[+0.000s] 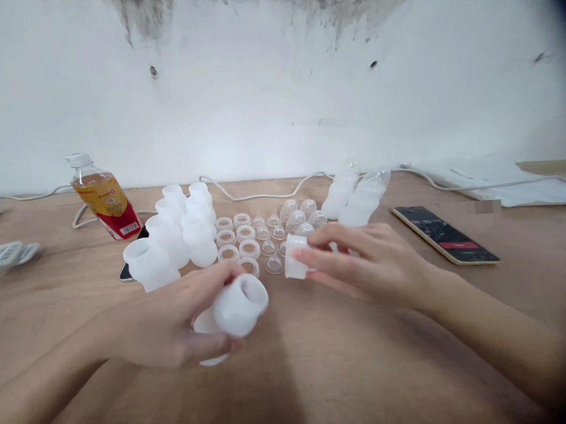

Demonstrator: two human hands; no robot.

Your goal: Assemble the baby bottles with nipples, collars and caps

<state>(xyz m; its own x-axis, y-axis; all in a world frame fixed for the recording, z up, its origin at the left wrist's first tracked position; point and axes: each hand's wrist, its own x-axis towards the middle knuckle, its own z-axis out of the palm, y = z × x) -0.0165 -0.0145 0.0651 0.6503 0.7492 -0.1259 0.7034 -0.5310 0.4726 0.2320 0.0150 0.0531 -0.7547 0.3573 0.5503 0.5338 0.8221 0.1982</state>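
My left hand is wrapped round a white, translucent baby bottle, tilted with its open neck toward the right. In my right hand, a white screw ring is pinched between thumb and fingers; whether a teat sits in it cannot be made out. The two parts are apart. Between and beyond the hands lie flat white rings, clear teats and clear domed caps. Several open baby bottles stand in rows behind my left hand.
Two capped baby bottles are behind my right hand. A phone lies at right, and a drink bottle stands at left. Another dark device is partly under the open bottles. A white cable runs along the wall; a white bag lies back right.
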